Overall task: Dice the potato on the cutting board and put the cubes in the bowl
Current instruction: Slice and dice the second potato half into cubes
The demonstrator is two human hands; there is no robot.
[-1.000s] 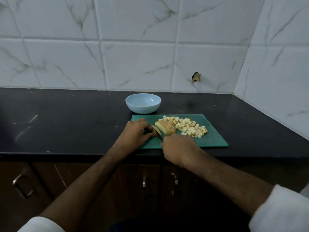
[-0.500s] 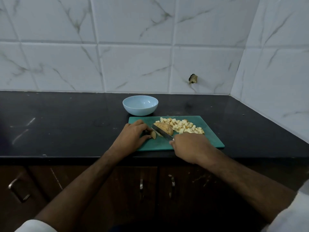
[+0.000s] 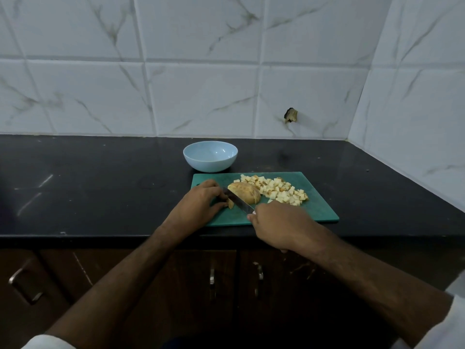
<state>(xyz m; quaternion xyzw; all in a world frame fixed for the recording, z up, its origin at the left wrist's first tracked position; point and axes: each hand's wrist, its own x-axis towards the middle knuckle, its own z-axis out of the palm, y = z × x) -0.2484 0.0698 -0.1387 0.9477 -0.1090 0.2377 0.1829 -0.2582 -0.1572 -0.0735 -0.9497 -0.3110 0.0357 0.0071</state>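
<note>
Potato [image 3: 245, 195], an uncut chunk with the skin on, lies on the green cutting board [image 3: 319, 210] just beyond the right hand [image 3: 279, 224]. That hand is curled round the handle of a knife [image 3: 237, 202], whose blade slants away to the left and meets the near left side of the chunk. On the other side of the blade, the left hand [image 3: 198, 204] rests on the board with bent fingers touching a small cut piece [image 3: 230, 204]; whether it pinches the piece I cannot tell. Past the right hand and the chunk, a heap of pale cubes [image 3: 276, 190] spreads over the board. Beyond the left hand, off the board's far edge, a light blue bowl [image 3: 210, 157] stands on the black counter [image 3: 100, 185], nothing visible in it. Marbled tiles [image 3: 201, 96] rise behind, and brown cabinet doors [image 3: 196, 285] sit below the hands.
</note>
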